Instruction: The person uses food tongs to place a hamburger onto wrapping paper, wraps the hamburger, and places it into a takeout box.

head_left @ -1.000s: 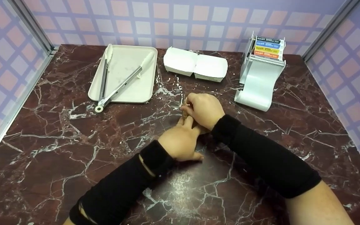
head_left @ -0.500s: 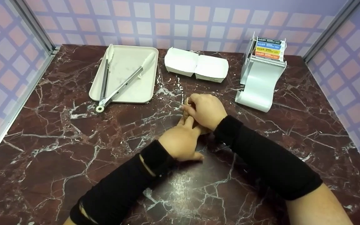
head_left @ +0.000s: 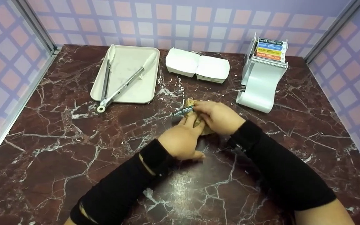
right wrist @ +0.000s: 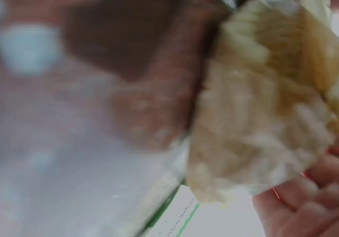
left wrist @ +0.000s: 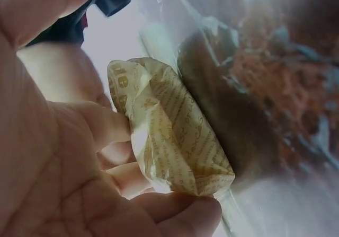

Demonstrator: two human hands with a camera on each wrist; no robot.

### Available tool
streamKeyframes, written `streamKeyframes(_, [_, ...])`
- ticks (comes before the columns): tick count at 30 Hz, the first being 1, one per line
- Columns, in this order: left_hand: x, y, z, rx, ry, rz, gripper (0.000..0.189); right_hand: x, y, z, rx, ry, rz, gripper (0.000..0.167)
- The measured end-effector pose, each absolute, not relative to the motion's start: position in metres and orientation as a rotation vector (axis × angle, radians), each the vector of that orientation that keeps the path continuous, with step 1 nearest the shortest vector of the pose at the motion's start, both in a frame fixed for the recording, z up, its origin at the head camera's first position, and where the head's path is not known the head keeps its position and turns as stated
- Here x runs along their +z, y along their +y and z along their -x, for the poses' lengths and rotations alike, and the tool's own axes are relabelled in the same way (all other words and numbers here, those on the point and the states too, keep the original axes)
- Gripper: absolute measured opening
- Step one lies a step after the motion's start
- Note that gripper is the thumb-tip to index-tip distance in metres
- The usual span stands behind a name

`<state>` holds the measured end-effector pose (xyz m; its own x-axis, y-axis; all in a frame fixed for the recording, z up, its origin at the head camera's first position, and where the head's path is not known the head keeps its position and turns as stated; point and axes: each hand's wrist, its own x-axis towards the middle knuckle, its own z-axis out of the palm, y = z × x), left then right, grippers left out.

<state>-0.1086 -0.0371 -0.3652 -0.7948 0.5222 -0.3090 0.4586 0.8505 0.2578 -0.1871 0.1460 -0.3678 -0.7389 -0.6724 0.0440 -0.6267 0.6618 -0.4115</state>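
Observation:
A paper-wrapped packet (head_left: pixel 208 130), yellowish with printed lettering, lies on the table under both hands. In the left wrist view the printed wrap (left wrist: pixel 172 125) shows creases and a folded end. My left hand (head_left: pixel 180 140) rests over the packet with fingers extended and thumb held out to the side. A narrow dark green label (head_left: pixel 183 111) crosses the packet's far part, its left end jutting past it. My right hand (head_left: pixel 222 117) presses at the label's right end, fingertips on the packet. In the right wrist view the crumpled wrap (right wrist: pixel 254 120) sits beside the fingers (right wrist: pixel 302 205).
A pale tray (head_left: pixel 133 84) stands at the back left with spread tongs (head_left: pixel 123 86) across it. An opened white box (head_left: pixel 212 68) is behind the hands. To the right stands a label dispenser (head_left: pixel 269 56) with a curling backing strip (head_left: pixel 258 97).
My right hand has slid right and slightly nearer, its pinch loosened, uncovering the green label across the packet. The left hand has stayed in place.

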Motion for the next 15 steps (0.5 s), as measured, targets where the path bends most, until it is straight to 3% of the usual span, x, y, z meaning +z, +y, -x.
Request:
streamKeyframes(7, [-0.361, -0.051, 0.121, 0.415, 2.585, -0.770, 0.108, -0.375, 0.159, 0.184, -0.518, 2.628, 1.162, 0.056])
streamKeyframes(15, [-0.355, -0.070, 0.137, 0.542, 2.514, -0.810, 0.082, -0.376, 0.162, 0.179, -0.369, 2.574, 1.141, 0.082])
